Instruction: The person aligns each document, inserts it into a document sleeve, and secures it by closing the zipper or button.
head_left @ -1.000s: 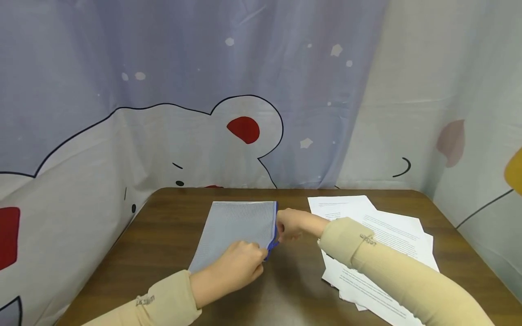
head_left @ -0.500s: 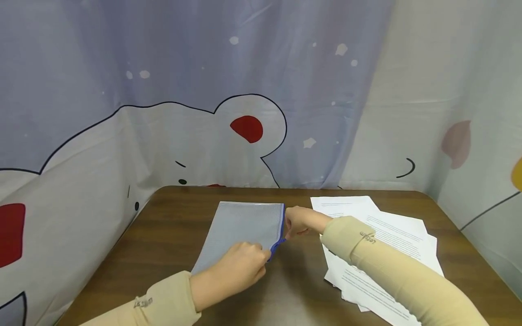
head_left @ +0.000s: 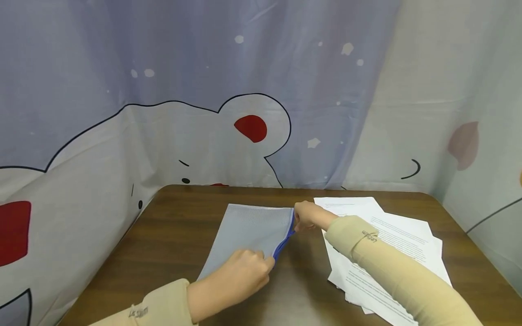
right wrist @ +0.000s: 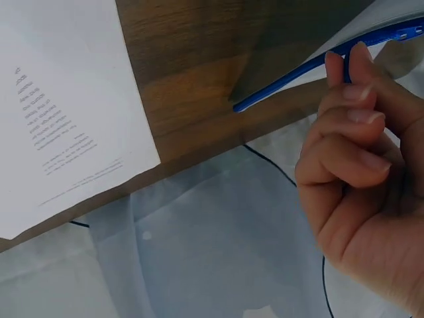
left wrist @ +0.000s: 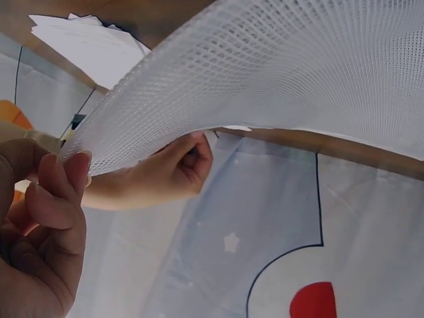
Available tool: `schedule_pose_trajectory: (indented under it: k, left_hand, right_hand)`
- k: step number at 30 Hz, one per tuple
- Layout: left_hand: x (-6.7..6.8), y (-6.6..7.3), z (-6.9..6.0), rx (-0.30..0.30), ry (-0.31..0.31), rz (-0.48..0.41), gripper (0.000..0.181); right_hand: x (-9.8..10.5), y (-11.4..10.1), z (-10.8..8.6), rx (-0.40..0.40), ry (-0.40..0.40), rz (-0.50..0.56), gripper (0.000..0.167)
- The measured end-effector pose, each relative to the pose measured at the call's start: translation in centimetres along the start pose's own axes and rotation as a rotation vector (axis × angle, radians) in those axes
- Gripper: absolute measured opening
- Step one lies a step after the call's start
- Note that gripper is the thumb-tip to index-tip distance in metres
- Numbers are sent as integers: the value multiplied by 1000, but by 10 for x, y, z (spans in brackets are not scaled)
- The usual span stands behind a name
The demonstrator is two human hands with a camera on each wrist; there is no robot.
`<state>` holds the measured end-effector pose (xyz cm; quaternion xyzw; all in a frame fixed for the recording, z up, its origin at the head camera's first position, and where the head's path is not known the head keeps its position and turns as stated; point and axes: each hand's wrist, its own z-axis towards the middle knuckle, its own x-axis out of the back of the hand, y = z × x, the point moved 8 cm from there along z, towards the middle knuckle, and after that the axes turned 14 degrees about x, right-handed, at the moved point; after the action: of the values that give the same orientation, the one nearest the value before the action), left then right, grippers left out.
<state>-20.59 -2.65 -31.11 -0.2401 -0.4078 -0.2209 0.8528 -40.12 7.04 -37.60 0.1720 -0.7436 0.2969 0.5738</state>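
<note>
A translucent mesh pouch (head_left: 250, 228) with a blue zipper edge (head_left: 282, 244) lies slanted over the brown table. The left hand (head_left: 240, 276) pinches the pouch's near right corner; in the left wrist view the left hand (left wrist: 46, 232) holds the mesh (left wrist: 265, 73) between thumb and fingertips. Farther back on the same edge is the right hand (head_left: 307, 215). From the right wrist the right hand (right wrist: 364, 159) shows thumb and forefinger pinching at the blue zipper strip (right wrist: 285, 81), other fingers curled. The strip's end extends past the fingers.
Several printed sheets (head_left: 395, 235) lie overlapped on the right of the table (head_left: 155, 235), partly under the right forearm. A patterned curtain (head_left: 195, 140) hangs behind the table's far edge and along both sides.
The right hand has slid along the blue edge toward its far end, away from the left hand. The pouch has shifted slightly right in view, with the left hand still gripping its corner.
</note>
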Motion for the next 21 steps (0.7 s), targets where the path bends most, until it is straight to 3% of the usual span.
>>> schedule_pose_trajectory:
  k: [7, 13, 19, 21]
  left_hand:
    - [12, 10, -5, -60, -17, 9, 30]
    - [22, 17, -10, -90, 61, 22, 32]
    - [25, 22, -15, -120, 50, 2, 29]
    - [27, 25, -17, -139, 82, 13, 27]
  right_hand:
    - [5, 21, -2, -34, 18, -89, 12]
    - [4, 40, -4, -69, 25, -58, 19]
    - [10, 59, -8, -98, 72, -83, 20]
    - [14, 63, -9, -100, 94, -98, 20]
